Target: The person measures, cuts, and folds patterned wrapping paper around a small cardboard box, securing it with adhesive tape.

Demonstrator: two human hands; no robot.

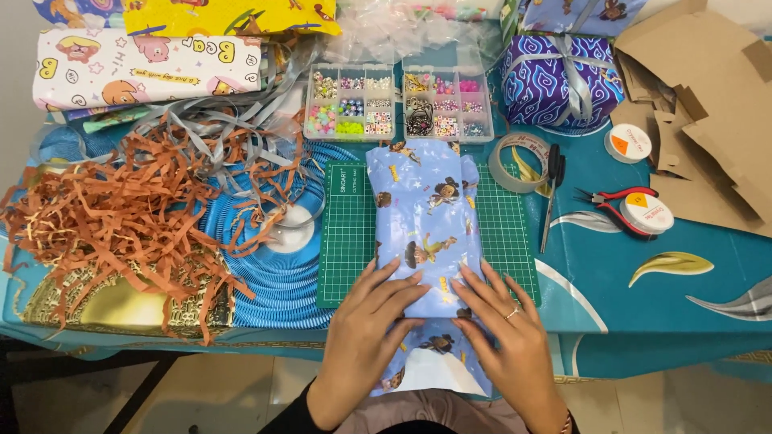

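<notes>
A long parcel wrapped in pale blue cartoon-printed paper point(426, 233) lies lengthwise down the middle of a green gridded cutting mat point(348, 241), its near end hanging past the table's front edge. The left hand point(371, 329) and the right hand point(503, 333) rest flat on that near end, fingers spread and angled inward, pressing the paper without pinching. Shredded orange paper strips point(121, 209) are heaped toward the table's left edge.

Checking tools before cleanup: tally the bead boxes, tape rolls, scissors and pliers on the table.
Bead boxes: 2
Tape rolls: 3
Scissors: 1
Pliers: 1
Total: 7
</notes>
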